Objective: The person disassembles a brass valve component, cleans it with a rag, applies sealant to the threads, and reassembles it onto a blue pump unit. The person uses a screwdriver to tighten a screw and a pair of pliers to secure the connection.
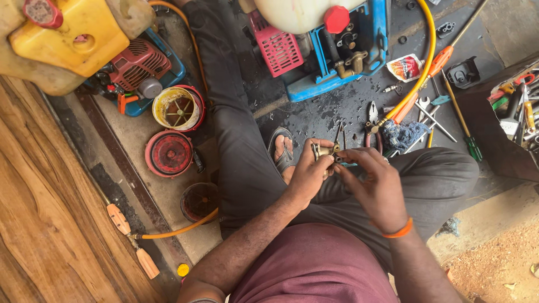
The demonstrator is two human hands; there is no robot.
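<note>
Head view: left hand (307, 174) clamped around a small brass fitting (325, 150) held over the lap, right hand (375, 182) pinching its end with fingertips, above the sandalled foot (283, 152). Seemingly mid-assembly or adjustment of the part; pliers (373, 115) and spanners (428, 112) lying near on the dark floor.

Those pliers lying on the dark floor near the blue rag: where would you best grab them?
Take the pliers by the reddish handles at their near end, coming from above. They lie flat with the metal jaws pointing away, and the handles spread toward the blue rag, leaving room for fingers.
</note>
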